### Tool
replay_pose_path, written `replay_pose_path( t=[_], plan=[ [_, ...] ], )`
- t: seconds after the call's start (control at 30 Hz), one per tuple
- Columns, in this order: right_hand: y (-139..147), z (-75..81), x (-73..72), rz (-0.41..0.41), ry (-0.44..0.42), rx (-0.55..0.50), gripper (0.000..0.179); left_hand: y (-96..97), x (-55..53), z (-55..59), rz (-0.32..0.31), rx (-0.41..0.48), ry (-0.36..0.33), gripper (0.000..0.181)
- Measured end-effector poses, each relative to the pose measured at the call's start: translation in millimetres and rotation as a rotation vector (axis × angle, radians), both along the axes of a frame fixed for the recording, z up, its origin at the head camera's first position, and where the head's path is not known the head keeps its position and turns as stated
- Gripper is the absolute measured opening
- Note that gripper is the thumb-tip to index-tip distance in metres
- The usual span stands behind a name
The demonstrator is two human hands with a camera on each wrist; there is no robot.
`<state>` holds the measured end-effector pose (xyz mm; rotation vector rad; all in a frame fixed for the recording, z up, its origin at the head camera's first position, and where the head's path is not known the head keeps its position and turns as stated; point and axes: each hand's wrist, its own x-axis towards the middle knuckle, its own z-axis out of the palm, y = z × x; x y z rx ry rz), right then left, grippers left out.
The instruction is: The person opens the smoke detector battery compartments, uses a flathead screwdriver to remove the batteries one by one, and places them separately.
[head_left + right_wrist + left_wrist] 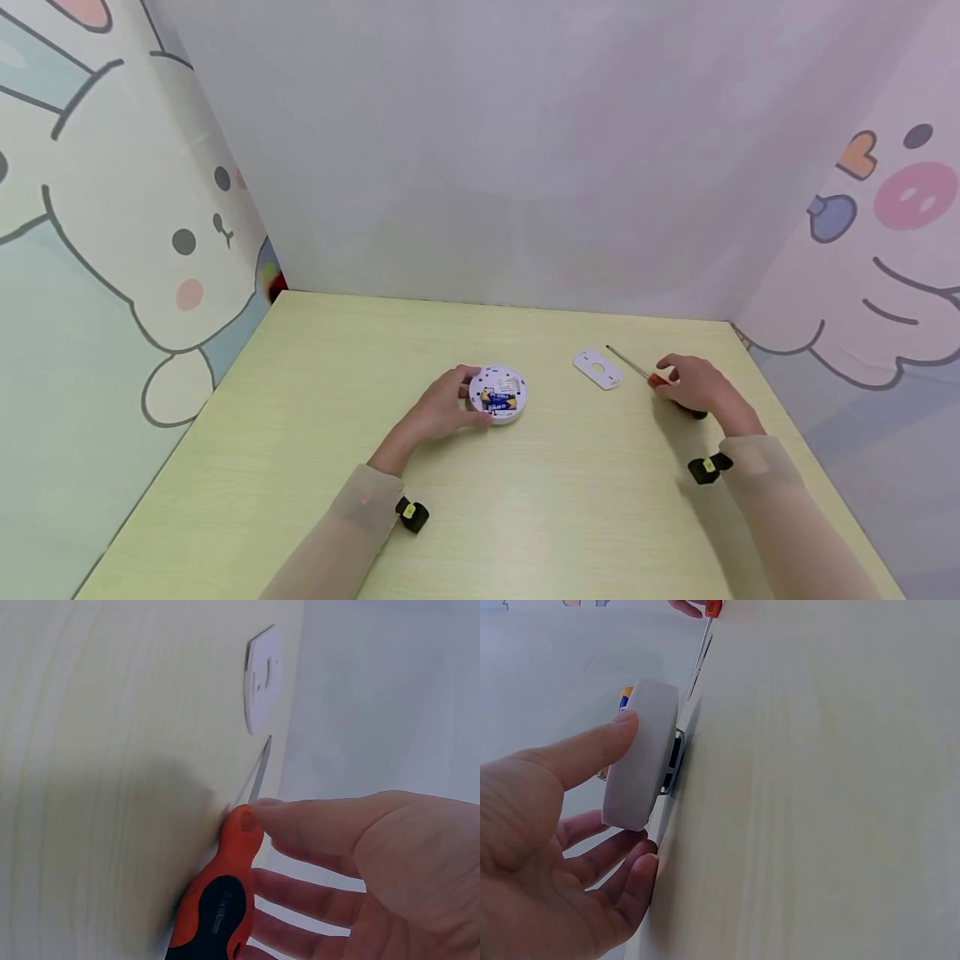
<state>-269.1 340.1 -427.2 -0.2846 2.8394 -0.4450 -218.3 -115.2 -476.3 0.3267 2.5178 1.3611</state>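
Near the table's middle, a round white device that looks like a smoke alarm (pixel 513 382) shows blue and yellow batteries (pixel 498 402) on its upper face. My left hand (pixel 441 408) holds its rim, thumb on the near side and fingers on the far left. In the left wrist view, the device (pixel 646 761) is seen edge-on, with a bracket-like part beneath it. At the right, my right hand (pixel 702 388) grips a screwdriver with an orange and black handle (pixel 238 851). Its thumb presses the handle's front end, with fingers behind. The metal shaft (pixel 628 362) points to the far left.
A flat white plate (pixel 609 377) with a round central hole lies between the device and the screwdriver. The pale wooden table (pixel 300 433) meets a plain backdrop (pixel 487 167) behind, with cartoon-printed panels at left and right.
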Motion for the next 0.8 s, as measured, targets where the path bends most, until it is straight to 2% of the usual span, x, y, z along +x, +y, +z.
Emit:
replay_pose_path(
  t=[0.3, 0.5, 0.8],
  plan=[
    [-23, 18.9, 4.3, 0.031, 0.126, -0.054, 0.048, -0.2, 0.2, 0.3, -0.002, -0.009, 0.007, 0.086],
    [-50, 33.0, 10.9, 0.044, 0.185, -0.135, 0.047, -0.2, 0.1, 0.1, 0.006, 0.002, -0.001, 0.086],
    [-91, 45.5, 18.9, 0.067, 0.242, -0.277, 0.044, -0.3, 0.6, 0.4, 0.004, 0.006, -0.005, 0.086]
  ],
)
